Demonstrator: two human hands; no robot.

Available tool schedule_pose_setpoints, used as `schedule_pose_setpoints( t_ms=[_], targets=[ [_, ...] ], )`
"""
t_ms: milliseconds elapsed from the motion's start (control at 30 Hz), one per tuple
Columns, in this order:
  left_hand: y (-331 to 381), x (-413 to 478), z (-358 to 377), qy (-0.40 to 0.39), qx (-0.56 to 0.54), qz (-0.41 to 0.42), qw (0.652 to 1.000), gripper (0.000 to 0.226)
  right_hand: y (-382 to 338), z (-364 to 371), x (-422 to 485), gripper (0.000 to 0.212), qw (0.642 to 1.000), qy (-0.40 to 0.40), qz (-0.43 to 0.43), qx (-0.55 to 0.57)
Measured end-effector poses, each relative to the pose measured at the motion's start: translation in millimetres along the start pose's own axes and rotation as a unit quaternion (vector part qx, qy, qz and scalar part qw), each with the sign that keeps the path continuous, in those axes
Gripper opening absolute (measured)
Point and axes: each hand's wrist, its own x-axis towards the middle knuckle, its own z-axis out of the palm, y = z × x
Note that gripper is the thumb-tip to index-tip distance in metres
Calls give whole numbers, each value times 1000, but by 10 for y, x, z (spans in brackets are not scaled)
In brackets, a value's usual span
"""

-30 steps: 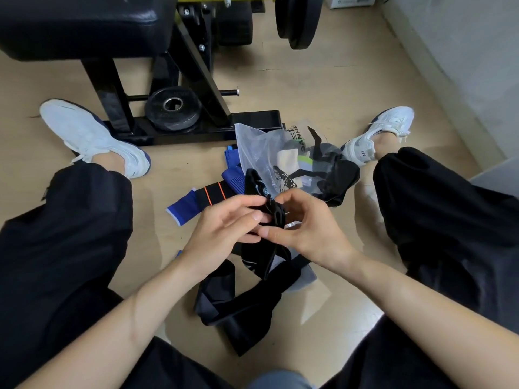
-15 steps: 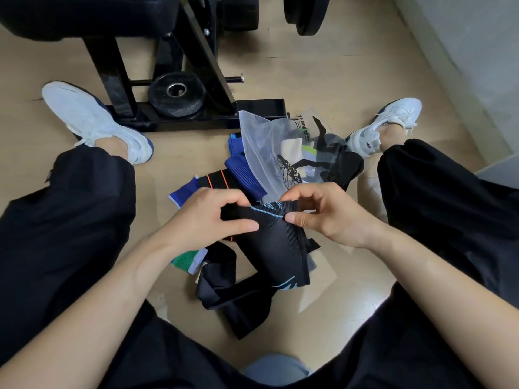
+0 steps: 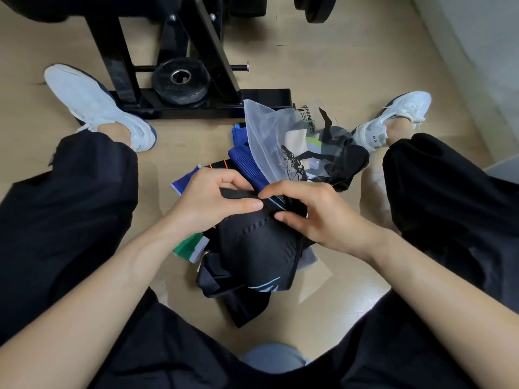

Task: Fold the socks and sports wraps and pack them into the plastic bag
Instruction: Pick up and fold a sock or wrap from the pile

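A black sports wrap [image 3: 258,248] with light blue trim hangs flat between my hands over the floor. My left hand [image 3: 207,203] pinches its top edge on the left, and my right hand [image 3: 311,214] grips the same edge on the right. Just beyond them lies a clear plastic bag [image 3: 266,136] with a few folded items inside. Blue socks [image 3: 244,161] and a blue wrap with an orange stripe [image 3: 182,183] lie beside the bag. A green and white sock [image 3: 193,248] and a black strap [image 3: 216,279] lie under the held wrap.
I sit on a wooden floor with legs apart, white sneakers [image 3: 95,108] [image 3: 393,119] at either side. A black weight bench frame [image 3: 202,105] with a weight plate [image 3: 179,80] stands just past the pile. A wall runs along the right.
The black wrap was bunched between my fingers a second ago; now it is spread flat and held by its top edge. My hands have moved slightly apart, and the view has shifted down.
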Motion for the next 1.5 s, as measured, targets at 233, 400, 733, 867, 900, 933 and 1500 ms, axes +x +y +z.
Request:
schedule_pose_setpoints(
  t_ms=[233,400,733,867,900,933,1500],
  targets=[
    [-58,42,-28,15,-84,-28,996,31,68,-49,-26,36,995,-25,81,58],
    [-81,35,-48,-1,-149,-46,988,62,63,-127,-42,33,978,69,115,162],
    [-66,-19,85,67,63,22,995,52,244,-170,-27,37,971,51,185,143],
    [-60,-65,133,99,151,79,980,57,271,-181,-23,38,963,59,211,154],
    [-50,-70,132,97,156,95,978,61,286,-178,-27,38,957,67,225,172],
    [-45,-79,128,89,160,115,976,64,300,-173,-35,37,947,78,242,198],
    [-68,-158,351,-23,110,247,962,45,223,-147,6,19,832,150,282,454]
  ],
)
